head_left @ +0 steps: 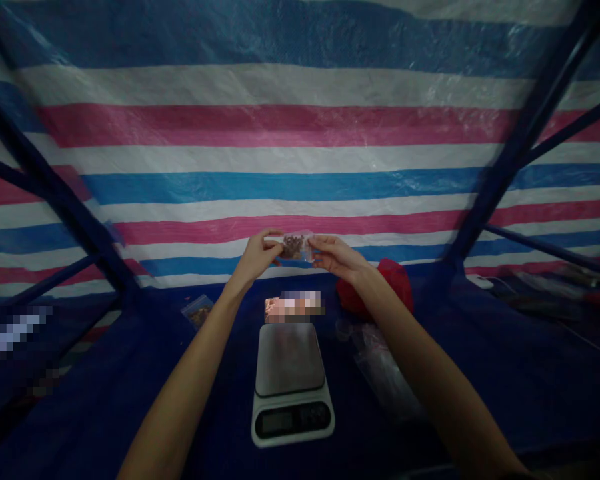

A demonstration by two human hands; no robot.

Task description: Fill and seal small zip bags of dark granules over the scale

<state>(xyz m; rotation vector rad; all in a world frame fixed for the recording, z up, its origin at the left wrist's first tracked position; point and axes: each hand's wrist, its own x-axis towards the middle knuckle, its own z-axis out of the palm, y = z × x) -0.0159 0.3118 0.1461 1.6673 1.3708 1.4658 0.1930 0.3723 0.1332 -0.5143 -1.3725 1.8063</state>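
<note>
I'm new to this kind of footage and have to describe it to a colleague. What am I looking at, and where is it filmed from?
There is no machine here, only a person's bare hands. The single picture comes from a camera worn on the head, looking forward and down, so both forearms reach away from you. The left hand and right hand hold a small clear bag with brownish contents by its opposite ends. Below, on a dark blue surface, stands a digital scale. Another small bag lies to the left; a red item and clear plastic lie to the right. Behind hangs a striped sheet.
</note>
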